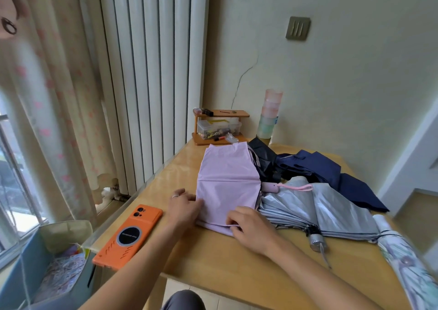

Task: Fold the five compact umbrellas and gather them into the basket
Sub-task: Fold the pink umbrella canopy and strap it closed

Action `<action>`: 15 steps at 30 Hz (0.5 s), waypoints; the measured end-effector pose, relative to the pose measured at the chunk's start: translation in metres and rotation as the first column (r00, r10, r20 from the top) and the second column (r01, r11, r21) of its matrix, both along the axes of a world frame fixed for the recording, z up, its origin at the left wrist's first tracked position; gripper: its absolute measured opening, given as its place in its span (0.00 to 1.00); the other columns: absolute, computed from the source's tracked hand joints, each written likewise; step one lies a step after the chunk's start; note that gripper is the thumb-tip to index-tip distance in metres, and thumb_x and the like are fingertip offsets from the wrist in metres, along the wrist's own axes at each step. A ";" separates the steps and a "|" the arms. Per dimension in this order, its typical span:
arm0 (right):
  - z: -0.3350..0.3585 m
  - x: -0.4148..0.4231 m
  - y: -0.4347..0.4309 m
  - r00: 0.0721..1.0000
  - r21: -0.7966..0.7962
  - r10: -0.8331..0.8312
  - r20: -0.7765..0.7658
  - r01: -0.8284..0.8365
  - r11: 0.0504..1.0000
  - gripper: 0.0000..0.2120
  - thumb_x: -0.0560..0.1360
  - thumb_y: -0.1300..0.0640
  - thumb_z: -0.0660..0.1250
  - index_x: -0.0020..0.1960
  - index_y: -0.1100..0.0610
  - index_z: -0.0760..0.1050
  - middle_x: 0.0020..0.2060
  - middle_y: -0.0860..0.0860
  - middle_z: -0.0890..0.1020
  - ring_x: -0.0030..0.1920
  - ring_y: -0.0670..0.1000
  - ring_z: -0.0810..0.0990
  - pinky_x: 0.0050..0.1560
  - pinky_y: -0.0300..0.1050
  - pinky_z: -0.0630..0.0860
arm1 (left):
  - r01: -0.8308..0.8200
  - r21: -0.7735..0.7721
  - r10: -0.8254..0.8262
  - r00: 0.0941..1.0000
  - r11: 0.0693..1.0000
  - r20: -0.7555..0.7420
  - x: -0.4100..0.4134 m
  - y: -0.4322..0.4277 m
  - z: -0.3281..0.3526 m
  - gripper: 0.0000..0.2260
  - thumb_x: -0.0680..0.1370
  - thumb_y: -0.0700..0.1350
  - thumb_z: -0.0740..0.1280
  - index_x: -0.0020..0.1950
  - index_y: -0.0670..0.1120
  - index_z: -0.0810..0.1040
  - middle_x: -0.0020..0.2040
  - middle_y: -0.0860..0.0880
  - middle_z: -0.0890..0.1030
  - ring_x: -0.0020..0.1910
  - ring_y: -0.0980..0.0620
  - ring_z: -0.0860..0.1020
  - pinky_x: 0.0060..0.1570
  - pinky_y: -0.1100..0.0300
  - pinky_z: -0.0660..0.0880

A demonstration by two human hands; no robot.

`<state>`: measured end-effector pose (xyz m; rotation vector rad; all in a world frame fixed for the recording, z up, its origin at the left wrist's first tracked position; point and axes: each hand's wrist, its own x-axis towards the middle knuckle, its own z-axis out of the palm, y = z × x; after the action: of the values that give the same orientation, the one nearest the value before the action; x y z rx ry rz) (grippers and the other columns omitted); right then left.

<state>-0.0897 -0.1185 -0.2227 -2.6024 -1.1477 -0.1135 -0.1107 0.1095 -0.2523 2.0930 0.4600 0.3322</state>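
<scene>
right grip (248,228) pinching pink umbrella (227,179) near hem | left grip (184,206) seemingly holding left edge

Bench (237,262): wooden, before me.
Near left: orange phone (129,235).
Middle: lilac umbrella (227,181), silver umbrella (320,210) touching.
Behind: black umbrella (263,158), navy umbrella (331,174).
Right edge: printed umbrella (398,255).
Far corner: wooden rack (220,127), stacked cups (270,115).
</scene>
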 end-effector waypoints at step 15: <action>-0.010 0.026 0.048 0.968 0.100 -0.225 0.107 0.215 0.971 0.18 0.82 0.58 0.57 0.71 0.56 0.71 0.73 0.56 0.68 0.73 0.59 0.67 0.71 0.54 0.68 | 0.212 0.638 -0.324 0.944 0.740 0.063 0.009 -0.021 -0.017 0.34 0.78 0.52 0.38 0.82 0.46 0.58 0.82 0.48 0.57 0.82 0.50 0.50 0.80 0.52 0.51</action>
<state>-0.0639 -0.0709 -0.2323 -2.6658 -0.8632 -0.3615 -0.1018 0.0888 -0.2695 2.7075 -0.0939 0.5420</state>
